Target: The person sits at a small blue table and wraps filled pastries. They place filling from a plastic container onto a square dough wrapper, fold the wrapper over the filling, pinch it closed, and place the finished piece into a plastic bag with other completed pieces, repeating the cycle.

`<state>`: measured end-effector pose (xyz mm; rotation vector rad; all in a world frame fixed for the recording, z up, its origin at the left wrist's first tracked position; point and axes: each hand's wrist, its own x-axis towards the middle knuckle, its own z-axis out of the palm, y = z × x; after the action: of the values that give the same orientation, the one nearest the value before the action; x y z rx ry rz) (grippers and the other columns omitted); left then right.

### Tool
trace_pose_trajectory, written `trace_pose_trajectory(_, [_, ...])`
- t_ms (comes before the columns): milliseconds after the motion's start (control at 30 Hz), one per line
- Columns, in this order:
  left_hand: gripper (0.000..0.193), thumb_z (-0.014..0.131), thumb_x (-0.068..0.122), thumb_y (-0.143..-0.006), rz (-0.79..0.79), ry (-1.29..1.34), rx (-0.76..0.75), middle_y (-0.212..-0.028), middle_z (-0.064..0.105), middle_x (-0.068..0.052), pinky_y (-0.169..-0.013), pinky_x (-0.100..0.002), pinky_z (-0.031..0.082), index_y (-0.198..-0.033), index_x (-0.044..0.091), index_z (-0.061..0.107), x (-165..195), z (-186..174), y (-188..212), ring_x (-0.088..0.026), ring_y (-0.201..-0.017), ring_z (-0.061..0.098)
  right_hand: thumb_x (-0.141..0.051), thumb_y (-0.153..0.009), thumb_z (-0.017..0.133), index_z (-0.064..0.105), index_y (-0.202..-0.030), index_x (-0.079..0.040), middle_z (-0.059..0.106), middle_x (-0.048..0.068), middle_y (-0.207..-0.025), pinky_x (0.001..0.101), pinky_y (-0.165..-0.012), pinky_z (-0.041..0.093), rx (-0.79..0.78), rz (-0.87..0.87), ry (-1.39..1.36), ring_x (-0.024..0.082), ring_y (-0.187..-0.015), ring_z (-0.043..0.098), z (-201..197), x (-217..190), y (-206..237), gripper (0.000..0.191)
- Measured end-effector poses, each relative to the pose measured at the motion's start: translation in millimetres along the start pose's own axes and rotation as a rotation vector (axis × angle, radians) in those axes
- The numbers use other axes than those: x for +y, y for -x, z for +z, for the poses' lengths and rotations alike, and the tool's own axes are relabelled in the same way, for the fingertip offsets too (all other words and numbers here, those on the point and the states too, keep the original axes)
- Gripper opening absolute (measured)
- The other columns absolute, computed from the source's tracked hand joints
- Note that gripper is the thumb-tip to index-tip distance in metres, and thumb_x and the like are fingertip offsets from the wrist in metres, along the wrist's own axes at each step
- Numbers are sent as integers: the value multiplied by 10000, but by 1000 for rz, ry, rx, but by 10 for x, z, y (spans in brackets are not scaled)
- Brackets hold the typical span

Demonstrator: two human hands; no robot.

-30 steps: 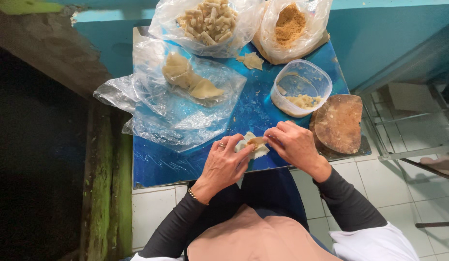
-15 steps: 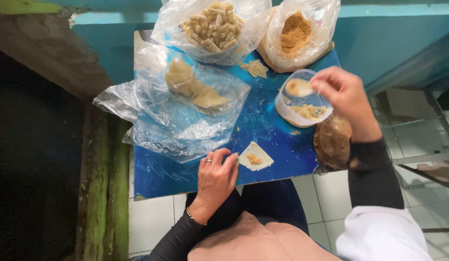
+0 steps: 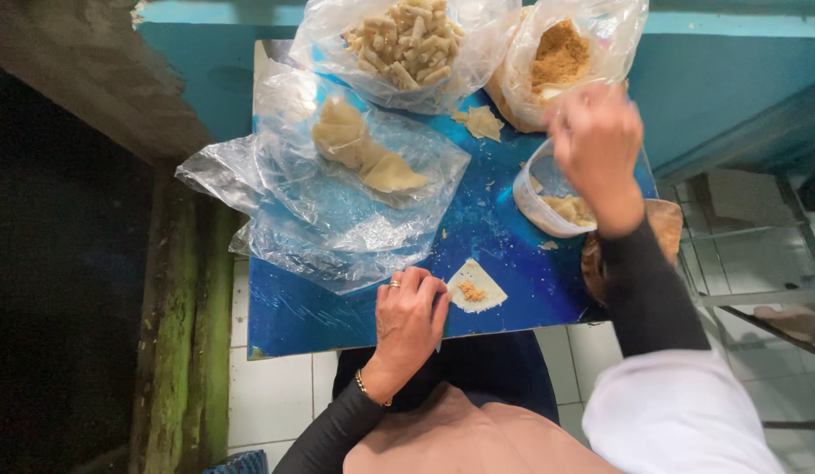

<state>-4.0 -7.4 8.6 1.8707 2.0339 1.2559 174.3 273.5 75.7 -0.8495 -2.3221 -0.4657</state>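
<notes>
A small pale triangular wrapper [image 3: 486, 279] with a dab of brown filling lies on the blue tabletop [image 3: 504, 237] near its front edge. My left hand [image 3: 412, 314] rests flat beside it, fingertips touching its left edge. My right hand [image 3: 596, 140] is blurred and hovers over the far rim of a clear plastic tub [image 3: 537, 209] with some filling in it, just below a bag of brown crumbly filling [image 3: 561, 53]. I cannot tell whether its fingers hold anything.
A bag of rolled pale pieces [image 3: 407, 44] stands at the back. A stack of wrappers [image 3: 355, 149] lies on crumpled clear plastic at the left. A brown round object [image 3: 669, 224] sits at the right edge. A metal rack [image 3: 741, 263] stands on the tiled floor.
Both hands were folding the wrapper a second ago. My right hand then left it, rose to the tub and moved a little further back. My left hand stayed by the wrapper, which now lies flat.
</notes>
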Motion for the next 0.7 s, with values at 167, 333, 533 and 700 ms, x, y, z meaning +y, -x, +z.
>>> trace_pose_trajectory(167, [99,737,143,-846,9,19,-20,-924,627,-40,-738,-415,413,-876,115,647,13,-18,-26,-266,-881,604,-204,-862,747,738,-849,-127,686,48,-840,371,-648,533,-375,242,-544,249,-770,686,-915,-1060,929,79])
trace_pose_trajectory(333, [90,726,129,-862,25,44,-34,-884,666,-24,-749,-407,424,-899,108,647,16,-17,-26,-261,-867,622,-233,-846,785,716,-922,-97,661,51,-893,356,-590,510,-348,468,-494,226,-676,655,-877,-1469,1247,170])
trace_pose_trajectory(533, [141,731,95,-868,37,176,-39,-920,704,-11,-773,-389,443,-989,103,660,33,51,1,-244,-859,640,-174,-844,775,689,-958,-81,680,42,-889,323,-578,518,-395,581,-661,187,-617,649,-747,-1428,1347,171])
trace_pose_trajectory(700, [201,743,93,-870,132,179,-9,-956,702,-32,-784,-382,452,-1050,87,654,1,52,6,-252,-882,638,-150,-845,793,662,-1011,-85,719,29,-871,327,-574,524,-349,637,-792,167,-669,679,-671,-1505,1362,221])
